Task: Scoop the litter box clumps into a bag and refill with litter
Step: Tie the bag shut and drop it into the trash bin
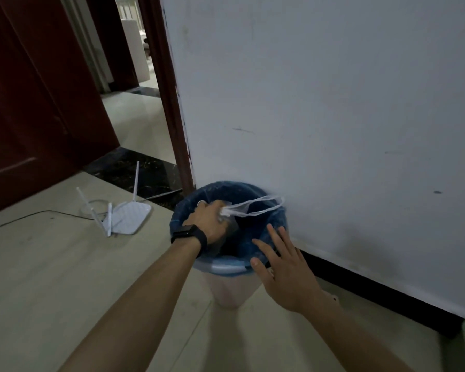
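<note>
The left hand (208,218) clutches the crumpled neck of a thin translucent bag (253,208) over the mouth of the round white bin (226,288). The right hand (282,269), fingers spread flat, hovers at the bin's near rim, over its crinkly blue liner (188,205). Left of the bin lies a flat white router (129,217).

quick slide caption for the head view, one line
Left hand grips a clear plastic bag over the blue-lined waste bin, open right hand at its near rim.
</note>
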### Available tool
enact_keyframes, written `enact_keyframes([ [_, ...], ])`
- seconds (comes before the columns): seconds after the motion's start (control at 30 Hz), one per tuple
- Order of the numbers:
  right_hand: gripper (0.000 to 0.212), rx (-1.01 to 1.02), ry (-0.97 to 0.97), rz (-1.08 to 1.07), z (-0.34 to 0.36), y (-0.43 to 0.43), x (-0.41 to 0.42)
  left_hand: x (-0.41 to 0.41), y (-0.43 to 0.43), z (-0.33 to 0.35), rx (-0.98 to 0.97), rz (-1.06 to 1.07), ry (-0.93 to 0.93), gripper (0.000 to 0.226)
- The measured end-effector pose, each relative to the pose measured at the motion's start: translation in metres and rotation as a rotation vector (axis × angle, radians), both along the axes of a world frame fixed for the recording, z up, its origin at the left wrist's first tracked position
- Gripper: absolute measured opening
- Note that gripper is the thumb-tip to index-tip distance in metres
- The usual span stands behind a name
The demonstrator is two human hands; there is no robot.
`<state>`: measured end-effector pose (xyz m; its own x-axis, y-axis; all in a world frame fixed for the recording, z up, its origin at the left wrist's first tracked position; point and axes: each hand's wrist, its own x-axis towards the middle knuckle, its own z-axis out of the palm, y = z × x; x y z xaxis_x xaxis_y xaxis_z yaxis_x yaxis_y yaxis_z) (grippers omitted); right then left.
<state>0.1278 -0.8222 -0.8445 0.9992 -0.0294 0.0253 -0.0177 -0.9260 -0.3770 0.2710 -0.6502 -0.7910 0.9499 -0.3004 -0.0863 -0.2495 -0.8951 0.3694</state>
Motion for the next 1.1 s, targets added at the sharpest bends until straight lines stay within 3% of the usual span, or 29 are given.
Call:
enact_keyframes([
  [0.17, 0.072, 0.02, 0.0, -0.006, -0.001, -0.005, 0.003, 0.007, -0.001, -0.012, 0.095, -0.071, 0.048, 0.049],
  [0.3, 0.073, 0.009, -0.027, 0.0, -0.002, -0.006, 0.003, -0.003, 0.018, -0.024, 0.256, -0.047, -0.092, 0.063],
  [0.43, 0.071, -0.034, -0.039, -0.02, -0.003, -0.004, 0.002, -0.015, 0.037, -0.033, 0.11, 0.041, -0.051, 0.062],
  [0.57, 0.068, -0.061, -0.035, -0.023, 0.001, -0.003, 0.006, -0.02, 0.04, -0.035, 0.013, 0.093, -0.129, 0.058],
  [0.73, 0.063, -0.04, 0.04, 0.087, 0.016, -0.01, 0.007, -0.022, 0.041, -0.028, 0.146, 0.111, -0.069, 0.058],
  [0.87, 0.057, 0.038, -0.072, 0.13, 0.034, -0.042, -0.007, -0.041, 0.023, -0.012, 0.137, 0.074, -0.136, 0.055],
  [0.97, 0.046, 0.122, -0.004, -0.02, 0.048, -0.079, -0.053, -0.08, -0.007, -0.001, 0.131, -0.051, -0.11, 0.057],
  [1.1, 0.044, 0.22, 0.171, -0.281, 0.092, -0.12, -0.155, -0.149, -0.061, 0.027, 0.202, -0.227, 0.079, 0.062],
])
